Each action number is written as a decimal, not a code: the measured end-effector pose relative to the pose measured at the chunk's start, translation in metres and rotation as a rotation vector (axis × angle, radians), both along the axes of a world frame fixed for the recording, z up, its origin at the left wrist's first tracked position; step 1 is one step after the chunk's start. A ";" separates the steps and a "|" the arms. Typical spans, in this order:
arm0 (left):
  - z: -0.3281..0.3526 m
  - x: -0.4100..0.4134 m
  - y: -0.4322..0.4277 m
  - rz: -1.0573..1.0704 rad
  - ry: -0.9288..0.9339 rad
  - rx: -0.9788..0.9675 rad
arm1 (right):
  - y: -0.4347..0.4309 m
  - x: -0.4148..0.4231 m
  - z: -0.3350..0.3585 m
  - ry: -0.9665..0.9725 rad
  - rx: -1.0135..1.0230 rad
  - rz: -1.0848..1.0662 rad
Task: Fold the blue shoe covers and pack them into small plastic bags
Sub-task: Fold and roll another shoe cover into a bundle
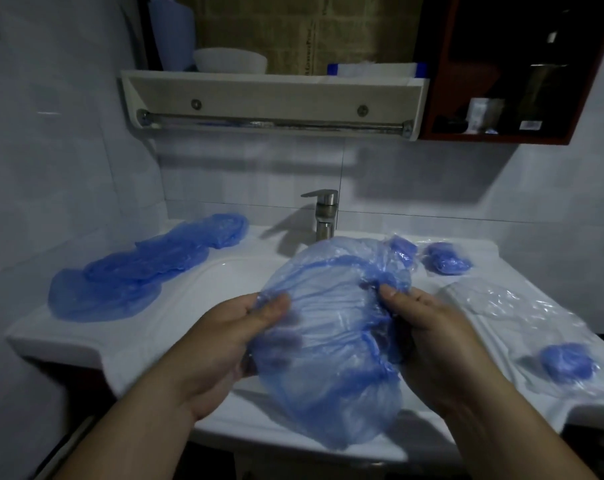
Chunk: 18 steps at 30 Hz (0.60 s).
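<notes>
Film-thin, limp and slippery, the blue shoe cover (328,344) hangs between left hand (224,344) and right hand (439,341), both pinching its edges; gripping the elastic rim should control it best.

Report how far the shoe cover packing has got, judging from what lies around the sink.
Done: three bagged blue bundles lie right of the sink, two by the faucet and one nearer. In hand: the left hand and right hand hold an unfolded shoe cover over the basin. Left: a row of flat shoe covers on the left, with empty clear bags waiting on the right.
</notes>
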<state>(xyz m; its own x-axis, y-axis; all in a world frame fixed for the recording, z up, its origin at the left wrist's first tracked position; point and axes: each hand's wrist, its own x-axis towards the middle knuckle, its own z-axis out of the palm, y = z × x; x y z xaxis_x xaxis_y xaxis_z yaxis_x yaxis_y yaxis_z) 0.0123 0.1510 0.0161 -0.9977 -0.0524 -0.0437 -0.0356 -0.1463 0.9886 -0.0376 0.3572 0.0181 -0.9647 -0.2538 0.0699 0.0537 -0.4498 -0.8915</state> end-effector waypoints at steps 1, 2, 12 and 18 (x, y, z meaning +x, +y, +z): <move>0.001 -0.001 0.001 0.023 -0.013 0.042 | 0.001 0.002 0.002 0.039 -0.005 0.054; 0.000 -0.003 0.001 0.082 -0.011 0.065 | 0.003 0.003 0.001 0.080 -0.005 0.109; 0.003 -0.010 0.008 0.404 0.054 0.292 | 0.002 0.002 -0.004 0.080 0.118 0.087; 0.005 -0.009 -0.003 0.265 -0.021 0.411 | 0.007 0.006 0.003 0.080 0.150 0.105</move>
<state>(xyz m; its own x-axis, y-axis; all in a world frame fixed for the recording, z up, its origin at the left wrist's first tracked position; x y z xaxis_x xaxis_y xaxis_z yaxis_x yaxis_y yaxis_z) 0.0032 0.1476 0.0211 -0.9509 -0.2788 -0.1342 0.0362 -0.5311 0.8465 -0.0315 0.3646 0.0206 -0.9252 -0.3665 0.0987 0.0200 -0.3068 -0.9516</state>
